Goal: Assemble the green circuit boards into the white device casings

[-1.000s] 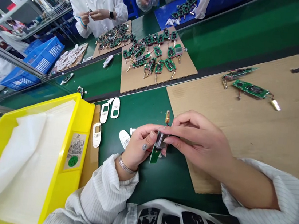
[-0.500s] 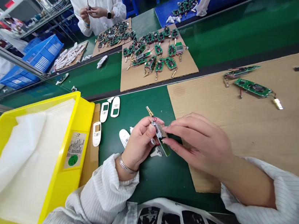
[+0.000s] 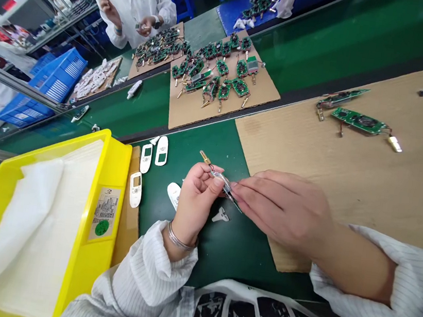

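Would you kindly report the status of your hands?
Left hand pinching slim green circuit board with brass pin; right hand fingertips on it; white plastic piece lying beneath, apart.

Bright, even light, soft shadows; edges bow with wide-angle distortion and the top-right corner darkens.

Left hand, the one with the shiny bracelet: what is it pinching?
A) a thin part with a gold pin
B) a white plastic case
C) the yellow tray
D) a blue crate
A: the left hand pinches the thin part between its thumb and fingers, with the gold pin sticking out.
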Tool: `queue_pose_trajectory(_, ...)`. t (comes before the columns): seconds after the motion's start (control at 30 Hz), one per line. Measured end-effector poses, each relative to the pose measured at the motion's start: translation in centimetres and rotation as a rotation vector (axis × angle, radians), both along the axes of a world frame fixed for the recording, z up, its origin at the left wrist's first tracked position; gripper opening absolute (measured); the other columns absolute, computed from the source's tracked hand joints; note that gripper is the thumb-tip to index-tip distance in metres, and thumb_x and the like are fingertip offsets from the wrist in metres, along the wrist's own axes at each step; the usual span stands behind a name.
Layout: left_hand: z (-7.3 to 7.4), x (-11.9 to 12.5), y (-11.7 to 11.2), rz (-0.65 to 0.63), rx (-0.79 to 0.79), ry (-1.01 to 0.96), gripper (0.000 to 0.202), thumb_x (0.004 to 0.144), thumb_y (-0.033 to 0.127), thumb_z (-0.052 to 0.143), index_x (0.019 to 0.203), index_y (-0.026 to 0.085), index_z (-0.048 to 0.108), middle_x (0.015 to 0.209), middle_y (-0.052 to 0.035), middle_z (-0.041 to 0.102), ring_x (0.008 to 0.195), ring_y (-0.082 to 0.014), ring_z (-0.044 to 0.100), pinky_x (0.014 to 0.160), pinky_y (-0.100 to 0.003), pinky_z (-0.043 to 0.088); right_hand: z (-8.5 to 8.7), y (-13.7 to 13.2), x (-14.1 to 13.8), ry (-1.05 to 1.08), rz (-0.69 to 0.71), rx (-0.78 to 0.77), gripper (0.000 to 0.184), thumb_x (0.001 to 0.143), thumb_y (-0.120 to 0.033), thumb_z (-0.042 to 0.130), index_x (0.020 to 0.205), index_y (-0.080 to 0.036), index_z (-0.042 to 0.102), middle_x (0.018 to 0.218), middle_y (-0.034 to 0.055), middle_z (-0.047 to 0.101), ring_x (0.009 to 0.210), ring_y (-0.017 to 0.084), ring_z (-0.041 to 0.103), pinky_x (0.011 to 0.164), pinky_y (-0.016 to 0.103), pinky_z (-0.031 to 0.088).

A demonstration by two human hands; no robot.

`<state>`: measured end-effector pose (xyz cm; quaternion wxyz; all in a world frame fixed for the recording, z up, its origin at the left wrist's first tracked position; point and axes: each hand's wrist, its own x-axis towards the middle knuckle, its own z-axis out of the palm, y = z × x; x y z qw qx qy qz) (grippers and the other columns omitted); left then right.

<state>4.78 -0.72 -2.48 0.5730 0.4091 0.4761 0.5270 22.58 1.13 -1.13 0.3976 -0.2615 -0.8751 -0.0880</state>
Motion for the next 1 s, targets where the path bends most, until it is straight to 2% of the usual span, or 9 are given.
queue_pose_trajectory(0.13,0.6,0.3,-0.1,0.047,0.030,0.106,0.035,0.078,0.042,0.075,0.092,0.017,0.055,0.077,0.0008,0.063,0.065,-0.0073,0.061,0.061,-0.017,0.050,0.1,-0.1,0.0,-0.049,-0.021,0.000,0.008,0.088,-0.014,0.064,0.080,-0.013,0.065,0.073,0.0068,0.066,0.072,0.020,0.061,0.058,0.035,0.046)
queue_pose_trajectory(0.23,0.9,0.4,-0.1,0.068,0.066,0.170,0.034,0.077,0.039,0.076,0.086,0.017,0.051,0.081,0.0010,0.064,0.065,-0.0059,0.061,0.061,-0.016,0.050,0.0,-0.1,0.0,-0.081,0.000,-0.026,0.018,0.091,-0.015,0.057,0.074,-0.017,0.061,0.072,0.0053,0.063,0.073,0.019,0.058,0.061,0.034,0.046)
queue_pose_trajectory(0.33,1.0,0.4,-0.3,0.041,0.053,0.206,0.034,0.078,0.038,0.076,0.086,0.017,0.050,0.083,0.0017,0.063,0.062,-0.0042,0.059,0.059,-0.015,0.050,-0.3,0.0,-0.1,-0.036,0.038,-0.092,0.019,0.091,-0.016,0.055,0.073,-0.020,0.057,0.071,0.0040,0.060,0.074,0.018,0.057,0.066,0.034,0.047)
queue_pose_trajectory(0.47,1.3,0.4,-0.5,-0.031,0.016,0.170,0.032,0.079,0.038,0.075,0.090,0.017,0.054,0.077,0.0023,0.062,0.061,-0.0052,0.059,0.057,-0.016,0.049,-0.3,-0.1,-0.4,0.143,0.032,-0.288,0.015,0.084,-0.010,0.055,0.072,-0.020,0.055,0.067,0.0031,0.061,0.067,0.018,0.055,0.064,0.033,0.046)
queue_pose_trajectory(0.63,1.3,0.4,-0.5,-0.093,-0.021,0.028,0.030,0.083,0.041,0.070,0.095,0.018,0.056,0.070,0.0024,0.062,0.058,-0.0073,0.060,0.055,-0.017,0.048,0.5,0.2,-0.6,0.325,0.087,-0.539,0.014,0.078,-0.008,0.055,0.072,-0.020,0.055,0.066,0.0008,0.062,0.063,0.015,0.055,0.062,0.029,0.044)
queue_pose_trajectory(0.77,1.1,0.2,-0.5,-0.090,-0.013,0.001,0.031,0.083,0.044,0.070,0.096,0.018,0.057,0.071,0.0026,0.060,0.058,-0.0069,0.058,0.055,-0.018,0.049,0.6,0.6,-0.2,0.289,0.144,-0.645,0.003,0.082,-0.017,0.055,0.080,-0.019,0.056,0.072,0.0016,0.059,0.068,0.015,0.055,0.065,0.029,0.043)
queue_pose_trajectory(0.9,1.0,0.1,-0.5,-0.104,0.009,-0.013,0.031,0.082,0.043,0.071,0.092,0.018,0.058,0.084,0.0002,0.062,0.064,-0.0063,0.058,0.059,-0.018,0.050,0.3,0.9,0.0,0.162,0.184,-0.625,0.019,0.092,-0.033,0.052,0.086,-0.016,0.056,0.077,0.0048,0.059,0.073,0.018,0.053,0.068,0.031,0.041)
queue_pose_trajectory(1.0,1.0,0.0,-0.5,-0.111,0.014,-0.002,0.030,0.081,0.042,0.072,0.090,0.018,0.056,0.091,-0.0004,0.062,0.068,-0.0064,0.059,0.060,-0.017,0.051,0.2,1.0,0.0,0.077,0.231,-0.605,0.023,0.097,-0.030,0.047,0.082,-0.015,0.055,0.076,0.0052,0.059,0.072,0.018,0.051,0.067,0.031,0.039)
